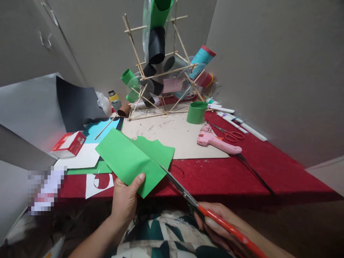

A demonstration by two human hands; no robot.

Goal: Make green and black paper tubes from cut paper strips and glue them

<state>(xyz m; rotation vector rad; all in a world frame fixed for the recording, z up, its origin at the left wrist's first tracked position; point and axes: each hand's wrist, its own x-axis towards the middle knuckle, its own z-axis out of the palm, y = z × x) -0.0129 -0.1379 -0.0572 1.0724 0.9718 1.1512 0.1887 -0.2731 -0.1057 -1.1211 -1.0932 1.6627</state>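
My left hand (125, 197) pinches a folded sheet of green paper (129, 154) along its near edge, thumb on top. The sheet is held over the front edge of the table, and its far layer has a jagged, cut edge. In my right hand (217, 218) are large scissors (182, 190) with long red handles. Their blades point up and left, and the tips lie at the right edge of the green paper. Whether the blades are parted is hard to make out. My right fingers are partly hidden behind the handles.
A frame of wooden sticks (169, 73) with paper tubes stands on a pale board (158, 132). On the right are a green paper ring (197, 114), a pink glue gun (215, 141), small red scissors (233, 135) and markers (249, 129). A red box (70, 144) sits left on the red-covered table (242, 182).
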